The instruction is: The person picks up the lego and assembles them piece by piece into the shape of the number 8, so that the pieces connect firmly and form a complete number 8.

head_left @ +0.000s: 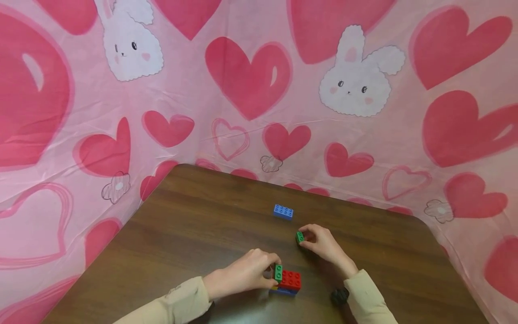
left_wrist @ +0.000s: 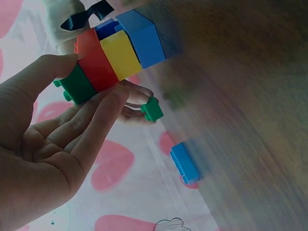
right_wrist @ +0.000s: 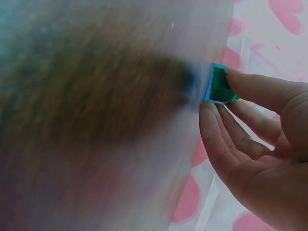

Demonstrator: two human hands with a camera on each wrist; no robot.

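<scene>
The left hand (head_left: pixel 248 271) pinches the end green brick (head_left: pixel 278 272) atop a multicoloured stack (head_left: pixel 291 280), apparently steadying it, well short of the desk's (head_left: pixel 194 211) far edge. The right hand (head_left: pixel 323 244) pinches a loose green brick (head_left: pixel 300 237), leaving its studs uncovered. Beyond, nearer that far edge, lies a blue brick (head_left: pixel 283 212).

A right hand (right_wrist: pixel 264 168) comes in from the right edge, palm toward the camera, its thumb above and fingertips below pinching a small green toy block (right_wrist: pixel 220 86). A thin blue border (right_wrist: pixel 208 90) shows along the block's left side and top. To the left spreads a blurred, shiny brown-grey tabletop (right_wrist: pixel 96 187); behind the hand, pale cloth (right_wrist: pixel 252 19) carries pink hearts (right_wrist: pixel 186 201).
</scene>
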